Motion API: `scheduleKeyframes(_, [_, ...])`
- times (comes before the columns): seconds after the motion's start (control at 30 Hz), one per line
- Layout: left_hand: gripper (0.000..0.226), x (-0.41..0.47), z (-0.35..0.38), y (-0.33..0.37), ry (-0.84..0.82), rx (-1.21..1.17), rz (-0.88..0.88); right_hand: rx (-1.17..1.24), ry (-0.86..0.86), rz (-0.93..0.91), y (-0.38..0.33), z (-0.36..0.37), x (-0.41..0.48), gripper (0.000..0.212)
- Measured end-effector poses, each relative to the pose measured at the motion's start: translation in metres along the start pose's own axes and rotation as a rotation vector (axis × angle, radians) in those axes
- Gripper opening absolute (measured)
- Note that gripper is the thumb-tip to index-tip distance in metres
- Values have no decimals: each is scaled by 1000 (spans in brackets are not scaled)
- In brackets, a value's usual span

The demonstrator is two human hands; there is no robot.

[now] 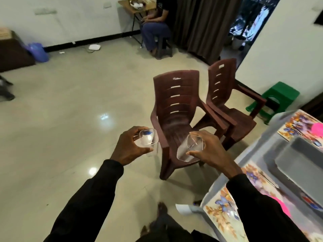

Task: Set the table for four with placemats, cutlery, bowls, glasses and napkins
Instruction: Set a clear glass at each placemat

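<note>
The left grip wraps fingers and thumb round the rim of a clear glass, carried upright over the floor just left of the near brown chair. The right grip pinches a second glass by its rim in front of that chair's seat. This one tilts, with its mouth turned toward the camera. Holding each glass from above probably leaves the base free to go straight down (one glass per hand also saves a trip).

To the right of the chair runs the worktop, which carries floral placemats, a grey tray and pink shapes that may be napkins. I judge the glasses are on their way to their places, with neither set down yet.

The worktop is cut off at the right and bottom edges, so the laid places cannot be counted. No cutlery or bowls can be made out in the blur. The right sleeve covers part of the nearest placemat. A blue mark shows in the left glass, and I cannot tell whether it is a label or a reflection. The walls of both glasses are hard to trace.
</note>
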State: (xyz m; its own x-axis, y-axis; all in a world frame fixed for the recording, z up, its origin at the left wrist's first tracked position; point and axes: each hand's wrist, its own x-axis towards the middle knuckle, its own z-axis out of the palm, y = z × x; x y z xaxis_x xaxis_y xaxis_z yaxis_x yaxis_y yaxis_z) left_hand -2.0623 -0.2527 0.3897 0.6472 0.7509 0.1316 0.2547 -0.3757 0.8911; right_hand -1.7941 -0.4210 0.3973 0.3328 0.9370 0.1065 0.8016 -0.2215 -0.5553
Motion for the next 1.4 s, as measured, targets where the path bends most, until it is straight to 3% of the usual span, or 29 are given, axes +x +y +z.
scheduleKeyframes(0.2, [67,37,-46,-47,60,-34,-80,-5,-32,-12,-18,37,75,77])
scheduleKeyframes(0.43, [66,148,-79,-93,11,-20,-83,17,-21,47,-5,61,172,72])
scheduleKeyframes(1.07, [65,501,-87,-134,-368,-41,191,-25,222,474,25,39,388,77])
scheduleKeyframes(1.4, [67,697,-127,-177,-633,-123,244,-47,406,640,-15,64,535,80])
